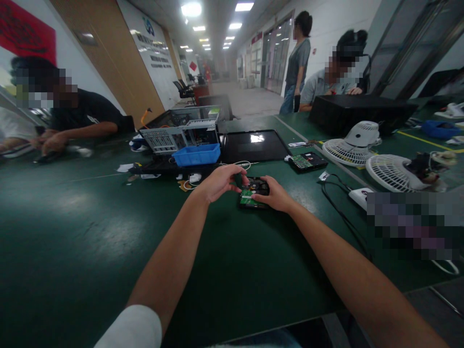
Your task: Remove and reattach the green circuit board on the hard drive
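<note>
A hard drive (253, 205) with a green circuit board lies on the green table in front of me. My right hand (274, 194) grips its right side, with the thumb over the board. Above the drive's upper left part is my left hand (226, 181), its fingers closed around a screwdriver (238, 180) with a dark handle held upright. The screwdriver's tip is too small to make out. Off to the right, a second hard drive (307, 162) rests on the table, apart from both hands.
Beyond my hands stand a blue tray (197, 154), an opened computer case (163, 140) and a flat black panel (255, 145). On the right are white fan parts (350, 147), a power strip (360, 195) with a black cable, and a black box (358, 113). Other people work nearby.
</note>
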Motion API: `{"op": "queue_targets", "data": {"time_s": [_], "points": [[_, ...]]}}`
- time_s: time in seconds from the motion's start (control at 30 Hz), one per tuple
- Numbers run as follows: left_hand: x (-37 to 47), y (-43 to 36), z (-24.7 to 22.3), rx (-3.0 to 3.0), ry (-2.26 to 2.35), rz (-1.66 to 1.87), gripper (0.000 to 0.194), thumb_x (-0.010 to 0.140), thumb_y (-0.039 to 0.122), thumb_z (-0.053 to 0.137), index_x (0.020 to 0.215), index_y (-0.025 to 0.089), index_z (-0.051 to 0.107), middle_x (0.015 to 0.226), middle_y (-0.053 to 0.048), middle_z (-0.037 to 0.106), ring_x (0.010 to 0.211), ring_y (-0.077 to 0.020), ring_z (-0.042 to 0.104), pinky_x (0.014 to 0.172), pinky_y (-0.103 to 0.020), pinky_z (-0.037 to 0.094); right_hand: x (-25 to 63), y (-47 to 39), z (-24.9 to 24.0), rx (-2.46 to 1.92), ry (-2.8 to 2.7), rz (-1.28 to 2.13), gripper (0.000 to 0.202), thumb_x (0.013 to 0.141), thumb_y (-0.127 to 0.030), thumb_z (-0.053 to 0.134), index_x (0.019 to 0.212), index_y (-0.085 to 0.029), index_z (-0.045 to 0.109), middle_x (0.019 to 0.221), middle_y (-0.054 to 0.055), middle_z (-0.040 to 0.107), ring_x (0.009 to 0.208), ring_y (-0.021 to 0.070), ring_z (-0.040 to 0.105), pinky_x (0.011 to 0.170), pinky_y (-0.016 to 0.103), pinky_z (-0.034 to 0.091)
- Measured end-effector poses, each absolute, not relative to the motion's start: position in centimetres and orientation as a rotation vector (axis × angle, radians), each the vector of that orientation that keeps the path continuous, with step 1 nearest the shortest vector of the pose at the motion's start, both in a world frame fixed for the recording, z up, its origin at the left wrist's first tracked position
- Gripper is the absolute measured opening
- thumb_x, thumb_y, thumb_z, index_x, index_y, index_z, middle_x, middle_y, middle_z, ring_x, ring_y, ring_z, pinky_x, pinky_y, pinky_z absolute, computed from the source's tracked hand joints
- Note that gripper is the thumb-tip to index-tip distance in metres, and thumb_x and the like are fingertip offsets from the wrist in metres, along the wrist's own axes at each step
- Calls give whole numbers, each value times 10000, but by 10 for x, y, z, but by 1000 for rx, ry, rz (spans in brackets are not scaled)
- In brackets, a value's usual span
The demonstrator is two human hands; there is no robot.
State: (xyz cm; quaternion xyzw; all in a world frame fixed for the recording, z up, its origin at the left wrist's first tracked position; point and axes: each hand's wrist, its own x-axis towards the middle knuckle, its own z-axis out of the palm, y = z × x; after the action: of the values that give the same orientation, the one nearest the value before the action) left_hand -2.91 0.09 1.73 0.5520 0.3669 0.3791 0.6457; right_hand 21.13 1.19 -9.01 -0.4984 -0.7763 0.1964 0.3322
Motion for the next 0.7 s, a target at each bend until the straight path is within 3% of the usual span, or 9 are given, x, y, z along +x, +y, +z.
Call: {"op": "queue_targets", "data": {"time_s": [0.27, 0.47, 0.7], "points": [[-28, 2, 16, 1246, 836, 876, 254, 847, 374, 681, 950, 144, 642, 1027, -166, 726, 959, -262, 684, 694, -338, 568, 211, 10, -89, -1300, -2022, 523, 774, 766, -525, 805, 1398, -179, 523, 1354, 164, 568, 1264, 341, 564, 1099, 497, 448], [-29, 5, 15, 1317, 855, 902, 249, 813, 376, 710, 915, 149, 711, 979, -96, 666, 917, -208, 630, 660, -286, 559, 211, 9, -90, -1302, -2007, 510, 763, 774, -508, 808, 1407, -189, 525, 1394, 169, 550, 1315, 350, 535, 1138, 511, 413], [-27, 1, 16, 1251, 839, 876, 270, 858, 372, 645, 989, 140, 684, 941, -124, 707, 904, -231, 666, 682, -327, 570, 211, 13, -92, -1288, -2019, 516, 769, 766, -507, 817, 1392, -170, 526, 1342, 165, 580, 1267, 341, 563, 1103, 499, 446]]}}
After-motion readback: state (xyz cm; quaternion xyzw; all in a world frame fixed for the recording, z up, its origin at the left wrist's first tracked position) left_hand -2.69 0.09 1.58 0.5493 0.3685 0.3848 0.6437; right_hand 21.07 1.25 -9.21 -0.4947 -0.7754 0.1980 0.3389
